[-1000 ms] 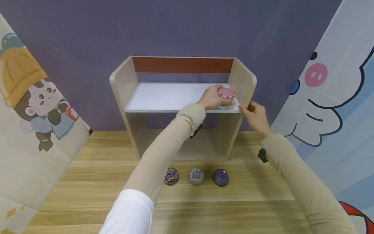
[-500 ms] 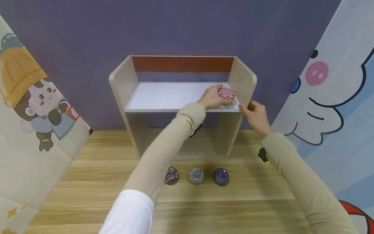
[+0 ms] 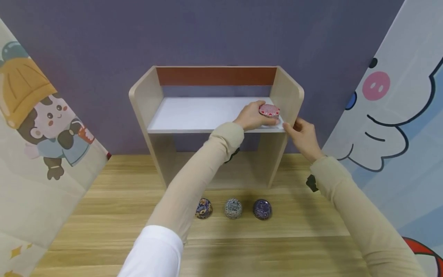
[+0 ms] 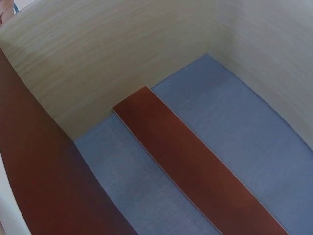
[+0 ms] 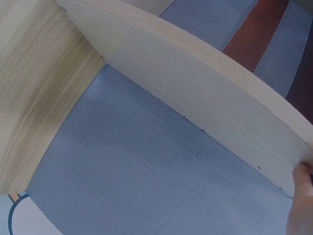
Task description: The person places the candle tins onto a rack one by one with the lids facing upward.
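My left hand (image 3: 252, 115) holds a round pink-and-red patterned tin (image 3: 269, 111) at the right end of the white shelf board (image 3: 197, 113), with thumb and fingers around its sides. Whether the tin's base touches the board is hard to tell. The front edge of the shelf unit's right side panel (image 3: 286, 100) is pinched by my right hand (image 3: 304, 139), thumb in front and fingers on the outer side. In the right wrist view, part of that hand (image 5: 302, 205) shows against the panel. The left wrist view looks into the lower compartment, past its brown back strip (image 4: 186, 152).
Three more round tins lie in a row on the wooden table (image 3: 114, 215) before the unit: one blue and yellow (image 3: 204, 208), one grey-white (image 3: 233, 208), one dark purple (image 3: 262, 209). A grey-blue wall (image 3: 221, 34) stands behind, with cartoon-printed panels on both sides.
The tin and my left hand have shifted very slightly to the right on the shelf. My right hand keeps its place on the side panel.
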`<action>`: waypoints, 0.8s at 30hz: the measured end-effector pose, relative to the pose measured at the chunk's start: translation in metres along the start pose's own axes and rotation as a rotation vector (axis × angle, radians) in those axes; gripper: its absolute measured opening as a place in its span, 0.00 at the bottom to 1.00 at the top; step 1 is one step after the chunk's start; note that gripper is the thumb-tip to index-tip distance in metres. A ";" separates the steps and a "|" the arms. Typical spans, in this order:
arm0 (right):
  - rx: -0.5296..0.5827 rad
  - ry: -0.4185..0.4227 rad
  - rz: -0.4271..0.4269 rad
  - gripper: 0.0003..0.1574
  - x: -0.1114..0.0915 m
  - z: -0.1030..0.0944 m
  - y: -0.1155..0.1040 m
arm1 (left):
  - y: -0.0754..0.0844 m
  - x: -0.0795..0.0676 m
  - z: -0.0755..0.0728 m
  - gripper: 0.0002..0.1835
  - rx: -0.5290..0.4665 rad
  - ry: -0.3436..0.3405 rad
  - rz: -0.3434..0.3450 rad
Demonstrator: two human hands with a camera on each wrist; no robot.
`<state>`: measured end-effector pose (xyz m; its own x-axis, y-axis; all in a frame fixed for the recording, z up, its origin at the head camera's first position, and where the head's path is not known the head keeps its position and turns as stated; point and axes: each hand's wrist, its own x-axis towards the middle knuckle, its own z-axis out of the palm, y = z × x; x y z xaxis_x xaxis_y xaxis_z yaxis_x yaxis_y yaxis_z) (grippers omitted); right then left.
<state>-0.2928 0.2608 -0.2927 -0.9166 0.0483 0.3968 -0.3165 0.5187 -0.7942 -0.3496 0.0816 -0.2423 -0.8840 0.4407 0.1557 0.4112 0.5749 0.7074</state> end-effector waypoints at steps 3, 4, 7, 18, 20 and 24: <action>-0.004 0.002 -0.001 0.26 0.000 0.000 0.001 | 0.000 0.000 0.000 0.47 0.003 0.002 0.004; -0.006 0.001 0.002 0.26 0.000 0.000 0.002 | 0.000 0.000 0.000 0.47 0.004 0.004 0.006; -0.010 -0.002 0.009 0.27 0.001 0.000 0.003 | 0.000 0.000 0.001 0.48 0.009 0.007 0.010; -0.005 -0.008 0.015 0.28 -0.003 -0.002 -0.004 | 0.003 -0.002 -0.002 0.50 -0.059 0.001 -0.033; -0.009 -0.002 0.014 0.28 -0.002 -0.001 -0.003 | 0.003 -0.003 -0.003 0.50 -0.070 0.007 -0.035; -0.002 0.002 0.011 0.28 -0.002 -0.001 -0.003 | 0.004 -0.005 -0.005 0.49 -0.096 0.011 -0.038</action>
<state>-0.2893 0.2600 -0.2907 -0.9194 0.0559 0.3892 -0.3060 0.5201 -0.7974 -0.3449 0.0785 -0.2371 -0.9013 0.4119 0.1342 0.3543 0.5225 0.7756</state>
